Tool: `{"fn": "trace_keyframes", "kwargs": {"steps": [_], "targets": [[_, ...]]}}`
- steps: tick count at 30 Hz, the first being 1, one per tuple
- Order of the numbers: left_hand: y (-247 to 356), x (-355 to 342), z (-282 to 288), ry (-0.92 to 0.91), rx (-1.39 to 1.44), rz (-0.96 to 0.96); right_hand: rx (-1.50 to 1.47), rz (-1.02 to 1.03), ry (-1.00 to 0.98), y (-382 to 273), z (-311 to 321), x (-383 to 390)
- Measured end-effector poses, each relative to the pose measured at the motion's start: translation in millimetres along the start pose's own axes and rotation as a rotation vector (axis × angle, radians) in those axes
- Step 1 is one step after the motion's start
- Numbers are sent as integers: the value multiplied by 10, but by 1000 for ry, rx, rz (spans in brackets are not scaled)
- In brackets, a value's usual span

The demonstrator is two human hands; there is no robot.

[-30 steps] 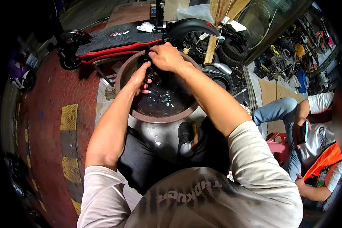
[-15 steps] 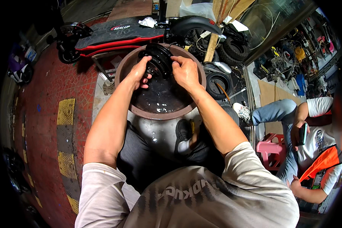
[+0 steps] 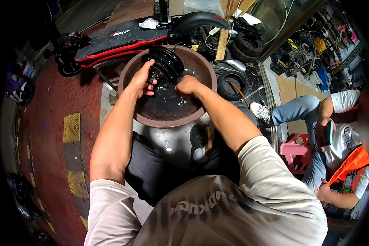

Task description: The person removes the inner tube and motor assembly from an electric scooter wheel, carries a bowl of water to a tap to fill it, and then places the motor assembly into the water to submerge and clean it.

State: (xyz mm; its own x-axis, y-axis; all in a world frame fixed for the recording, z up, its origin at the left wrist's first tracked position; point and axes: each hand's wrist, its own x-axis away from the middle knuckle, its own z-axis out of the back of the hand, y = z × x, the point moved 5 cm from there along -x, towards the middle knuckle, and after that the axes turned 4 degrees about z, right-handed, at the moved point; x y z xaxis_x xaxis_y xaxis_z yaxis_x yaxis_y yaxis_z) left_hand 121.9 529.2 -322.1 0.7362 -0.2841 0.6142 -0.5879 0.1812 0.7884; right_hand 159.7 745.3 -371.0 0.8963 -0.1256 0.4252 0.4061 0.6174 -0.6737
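Left hand (image 3: 142, 78) tilts wheel (image 3: 165, 64) against basin (image 3: 168, 122) rim, seemingly gripped.

Black wheel, brown basin, red-trimmed scooter

The wheel (image 3: 165, 64) is black; the basin (image 3: 168, 119) around it is reddish brown with dark water. The scooter (image 3: 123, 39) behind is black with red edging. The floor (image 3: 49, 135) is dull red, marked with yellow blocks. A plastic stool (image 3: 293, 149) is pink; a nearby person's vest (image 3: 350, 164) is orange.

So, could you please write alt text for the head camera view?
A person's left hand grips a black wheel standing in a round brown basin of water, while the right hand dips in beside it. A red and black scooter lies behind.
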Motion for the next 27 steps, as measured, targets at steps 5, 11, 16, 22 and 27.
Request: {"fn": "trace_keyframes", "kwargs": {"steps": [5,11,16,22,27], "targets": [[-55,-45,55,36,4,6,-882,-185,-149,-199,229,194],[-12,-7,2,8,-33,-13,-614,402,528,-508,520,307],[-27,28,21,30,-37,-17,-394,456,678,-548,449,443],[-51,-16,61,47,-29,-10,-406,393,658,-347,320,356],[-49,-49,28,31,-24,-7,-445,228,402,-76,160,53]]}}
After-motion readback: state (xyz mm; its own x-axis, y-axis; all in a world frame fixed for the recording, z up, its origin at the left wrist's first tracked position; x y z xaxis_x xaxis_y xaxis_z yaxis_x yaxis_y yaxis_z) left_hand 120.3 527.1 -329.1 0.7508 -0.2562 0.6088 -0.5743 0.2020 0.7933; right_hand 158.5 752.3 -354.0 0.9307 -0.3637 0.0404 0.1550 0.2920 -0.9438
